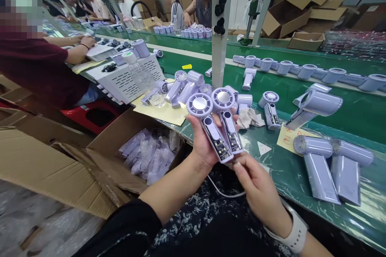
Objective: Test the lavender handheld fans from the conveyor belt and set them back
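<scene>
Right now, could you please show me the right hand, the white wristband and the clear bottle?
Right hand (259,188): head view, back of the hand.
White wristband (297,227): head view, on the strap.
Clear bottle (141,76): head view, on its body.

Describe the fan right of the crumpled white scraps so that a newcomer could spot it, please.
On the green workbench, look right of the two fans in the left hand. Just past crumpled white scraps is a lilac fan. Its visible circuit board sets it apart from the plain-handled fans farther right.
</scene>
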`<state>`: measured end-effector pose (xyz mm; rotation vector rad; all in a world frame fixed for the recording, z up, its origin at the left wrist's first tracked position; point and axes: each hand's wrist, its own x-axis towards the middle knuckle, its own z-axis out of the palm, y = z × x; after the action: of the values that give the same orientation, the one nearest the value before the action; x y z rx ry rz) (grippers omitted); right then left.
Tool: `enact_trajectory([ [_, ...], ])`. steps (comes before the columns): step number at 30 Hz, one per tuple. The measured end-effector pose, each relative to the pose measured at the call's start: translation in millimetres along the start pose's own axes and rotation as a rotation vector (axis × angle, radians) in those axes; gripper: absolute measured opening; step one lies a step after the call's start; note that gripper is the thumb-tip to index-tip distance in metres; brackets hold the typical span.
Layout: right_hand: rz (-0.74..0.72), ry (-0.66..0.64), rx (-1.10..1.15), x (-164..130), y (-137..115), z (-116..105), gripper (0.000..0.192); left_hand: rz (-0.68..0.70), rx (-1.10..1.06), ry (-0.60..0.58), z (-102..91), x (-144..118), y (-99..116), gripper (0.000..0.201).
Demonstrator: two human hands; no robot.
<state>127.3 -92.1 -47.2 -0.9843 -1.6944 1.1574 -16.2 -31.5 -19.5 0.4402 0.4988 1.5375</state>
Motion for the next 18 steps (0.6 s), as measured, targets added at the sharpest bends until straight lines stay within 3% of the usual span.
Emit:
enact_trajectory([
  [5, 0.154, 0.154, 0.229, 1.2, 0.8, 9.3, 0.043, 0.139, 0.086, -0.115, 2.9, -8.3, 0.3, 0.077],
  [9, 0.222, 0.144, 0.343, 1.6, 0.2, 10.6, 0.049, 0.195, 0.078, -0.147, 2.1, -11.9, -8.5, 0.072],
  [14, 0.241, 0.164, 0.288, 2.1, 3.9, 5.5, 0.049, 0.203, 0.081, -0.15, -5.2, -9.6, -17.7, 0.073],
  [18, 0.135, 0.042, 0.073, 12.7, 1.9, -18.1, 0.046, 0.106, 0.068, -0.149, -8.5, -6.9, -15.5, 0.074],
])
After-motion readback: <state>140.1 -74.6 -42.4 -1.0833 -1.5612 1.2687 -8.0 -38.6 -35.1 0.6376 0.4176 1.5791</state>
